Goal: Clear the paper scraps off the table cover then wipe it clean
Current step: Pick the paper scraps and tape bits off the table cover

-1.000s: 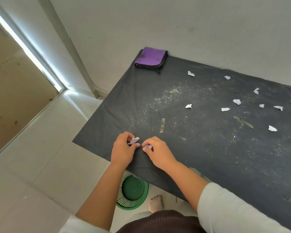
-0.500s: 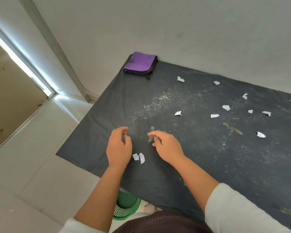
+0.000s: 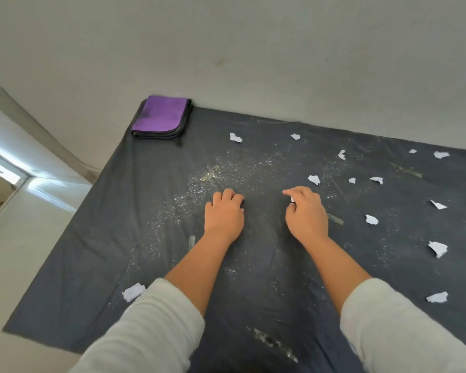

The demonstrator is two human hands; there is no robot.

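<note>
A lone paper scrap (image 3: pixel 133 291) lies by the counter's near-left edge, beside the left sleeve. Mid-counter, the left hand (image 3: pixel 223 215) rests curled, whether grasping anything I cannot tell; the right hand (image 3: pixel 306 211) pinches a white scrap (image 3: pixel 293 199). Most scraps (image 3: pixel 314 179) lie farther right, nearer the right hand. The purple cloth (image 3: pixel 160 114) sits at the far-left corner of the table cover (image 3: pixel 151 189).
</note>
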